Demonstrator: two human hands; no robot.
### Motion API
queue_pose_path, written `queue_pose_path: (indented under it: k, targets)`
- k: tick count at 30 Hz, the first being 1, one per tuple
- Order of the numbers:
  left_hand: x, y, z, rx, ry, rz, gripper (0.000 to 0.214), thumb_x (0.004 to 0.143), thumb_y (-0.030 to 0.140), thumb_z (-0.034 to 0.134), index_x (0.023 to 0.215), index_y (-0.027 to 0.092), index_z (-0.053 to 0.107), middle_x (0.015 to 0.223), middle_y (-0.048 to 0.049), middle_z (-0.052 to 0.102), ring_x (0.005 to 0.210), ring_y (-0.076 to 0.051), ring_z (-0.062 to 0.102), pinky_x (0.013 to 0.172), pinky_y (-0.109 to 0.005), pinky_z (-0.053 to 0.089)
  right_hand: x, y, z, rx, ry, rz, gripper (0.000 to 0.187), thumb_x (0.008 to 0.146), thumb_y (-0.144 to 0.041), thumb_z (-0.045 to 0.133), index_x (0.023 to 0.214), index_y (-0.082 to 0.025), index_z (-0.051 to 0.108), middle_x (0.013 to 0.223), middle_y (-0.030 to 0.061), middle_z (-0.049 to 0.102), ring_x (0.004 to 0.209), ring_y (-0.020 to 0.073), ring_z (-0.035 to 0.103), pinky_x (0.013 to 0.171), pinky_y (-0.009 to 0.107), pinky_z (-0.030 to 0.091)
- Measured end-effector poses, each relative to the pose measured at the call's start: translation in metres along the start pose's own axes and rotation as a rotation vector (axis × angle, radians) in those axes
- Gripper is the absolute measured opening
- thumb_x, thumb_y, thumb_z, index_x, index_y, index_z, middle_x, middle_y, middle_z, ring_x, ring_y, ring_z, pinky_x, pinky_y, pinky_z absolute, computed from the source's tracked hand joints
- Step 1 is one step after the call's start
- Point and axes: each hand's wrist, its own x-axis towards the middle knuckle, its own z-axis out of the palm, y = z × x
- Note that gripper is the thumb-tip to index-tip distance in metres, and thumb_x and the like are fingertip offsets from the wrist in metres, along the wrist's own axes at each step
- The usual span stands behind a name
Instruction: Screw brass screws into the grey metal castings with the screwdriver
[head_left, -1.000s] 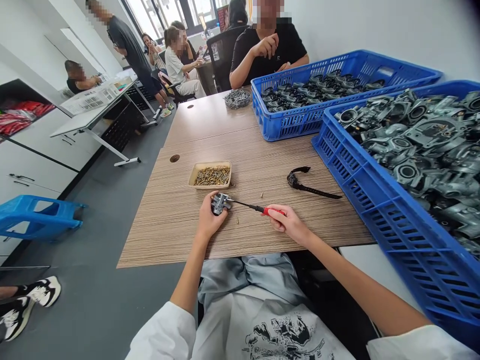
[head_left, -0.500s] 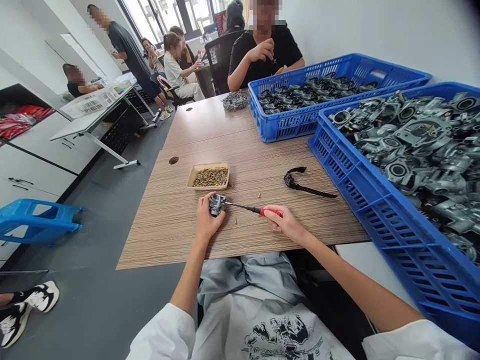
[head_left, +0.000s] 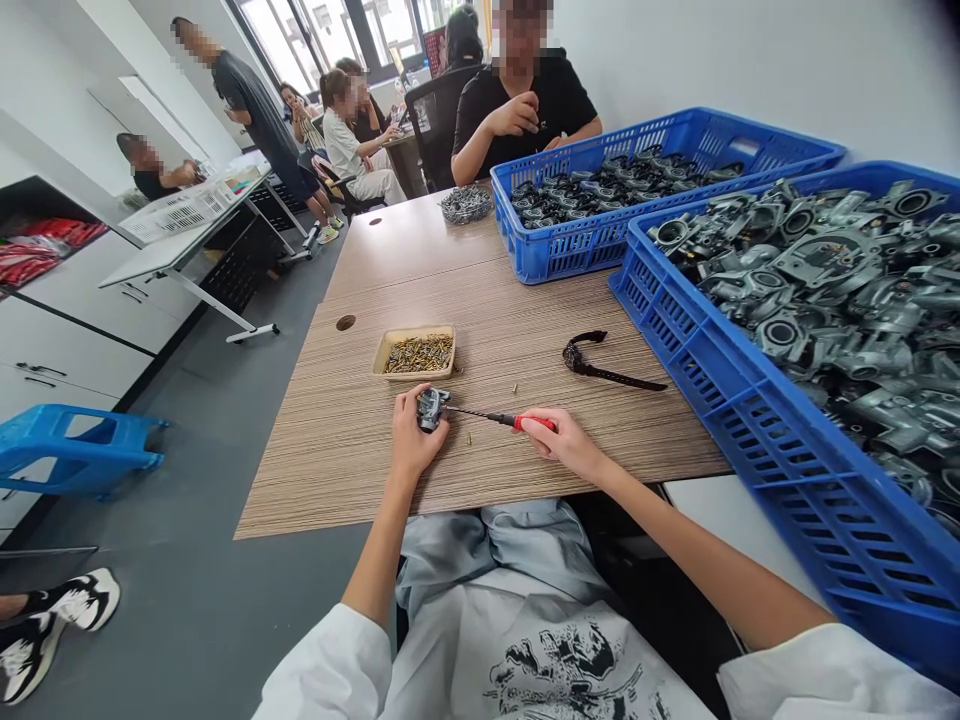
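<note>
A grey metal carburetor [head_left: 433, 408] is gripped by my left hand [head_left: 412, 436], its fingers and thumb closed around the sides, near the table's front edge. My right hand [head_left: 561, 437] is wrapped round the red and black handle of a screwdriver [head_left: 504, 418]. The screwdriver's shaft points left, and its tip meets the right side of the carburetor; the exact contact point is too small to make out. Two small brass pieces lie loose on the wood: one brass piece [head_left: 469, 438] just below the shaft, another brass piece [head_left: 514, 388] above it.
Behind the carburetor stands a cream tray [head_left: 377, 362] of small brass parts. A black wristwatch [head_left: 576, 358] lies to the right. Two blue crates, a near crate [head_left: 701, 370] and a far crate [head_left: 534, 262], hold many carburetors. A person [head_left: 480, 130] sits across the table [head_left: 315, 440].
Both hands keep their grip, with the screwdriver still against the carburetor. The view has shifted slightly, so the crates and watch appear a little further left.
</note>
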Motion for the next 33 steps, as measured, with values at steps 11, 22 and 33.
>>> queue_pose_path:
  k: [11, 22, 33]
  targets:
    - [-0.001, 0.001, -0.001, 0.005, -0.003, 0.002, 0.056, 0.081, 0.021, 0.069, 0.135, 0.024, 0.058, 0.115, -0.0091, 0.058, 0.110, -0.028, 0.061, 0.102, -0.043, 0.051, -0.001, 0.002, -0.001, -0.179, 0.024, -0.076, 0.038, 0.097, -0.051, 0.058, 0.089, -0.018, 0.073, 0.055, -0.0045, 0.043, 0.052, 0.0118, 0.037, 0.050, 0.026, 0.030]
    - [-0.002, -0.004, 0.000, 0.018, -0.006, 0.048, 0.051, 0.082, 0.018, 0.066, 0.132, 0.024, 0.060, 0.114, -0.0088, 0.063, 0.110, -0.028, 0.061, 0.103, -0.043, 0.049, -0.004, -0.005, 0.001, -0.401, 0.024, -0.184, 0.031, 0.100, -0.043, 0.057, 0.086, -0.019, 0.071, 0.079, 0.0008, 0.066, 0.076, 0.0170, 0.058, 0.074, 0.028, 0.043]
    - [0.001, -0.005, 0.000, -0.099, -0.016, 0.057, 0.051, 0.079, 0.013, 0.064, 0.129, 0.022, 0.060, 0.119, -0.0086, 0.065, 0.112, -0.026, 0.062, 0.101, -0.040, 0.050, -0.006, -0.011, 0.005, -0.363, 0.009, -0.161, 0.037, 0.101, -0.047, 0.054, 0.081, -0.019, 0.066, 0.066, -0.0012, 0.053, 0.067, 0.0158, 0.048, 0.064, 0.029, 0.037]
